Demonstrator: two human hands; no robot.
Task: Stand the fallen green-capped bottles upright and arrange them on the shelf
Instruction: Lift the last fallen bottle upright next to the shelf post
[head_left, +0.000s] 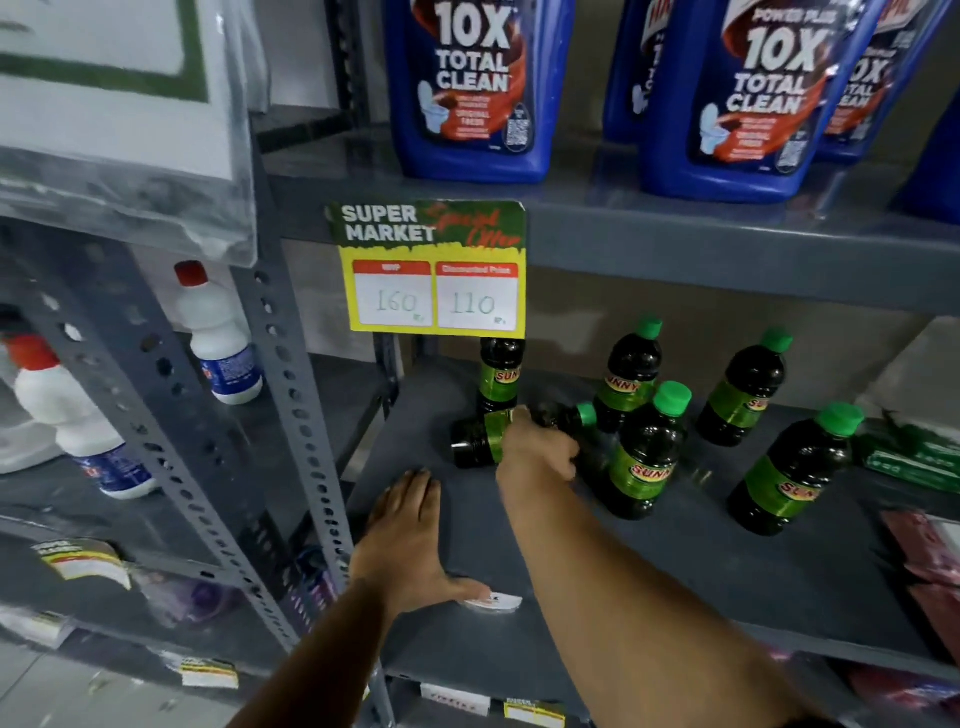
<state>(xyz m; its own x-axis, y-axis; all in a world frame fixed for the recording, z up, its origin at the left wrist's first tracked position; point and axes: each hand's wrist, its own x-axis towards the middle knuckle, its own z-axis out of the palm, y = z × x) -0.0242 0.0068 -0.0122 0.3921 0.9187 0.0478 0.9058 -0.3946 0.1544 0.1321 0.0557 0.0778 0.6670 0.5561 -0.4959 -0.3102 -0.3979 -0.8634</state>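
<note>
The right hand's (540, 447) fingers (519, 415) are wrapped around a fallen bottle (478, 439) lying on its side near the back left of the shelf (649, 582), its green cap (586, 414) pointing right. The left hand (415, 540) lies flat, fingers spread and holding nothing, at the shelf's front left edge. Five more green-capped bottles (644, 452) stand upright beside and behind the fallen one, under a yellow price sign (434, 270).

Six dark green-capped plastic bottles (644, 457): five upright, one lying down; four tall blue cleaner bottles (470, 88); two white red-capped bottles (218, 338).
</note>
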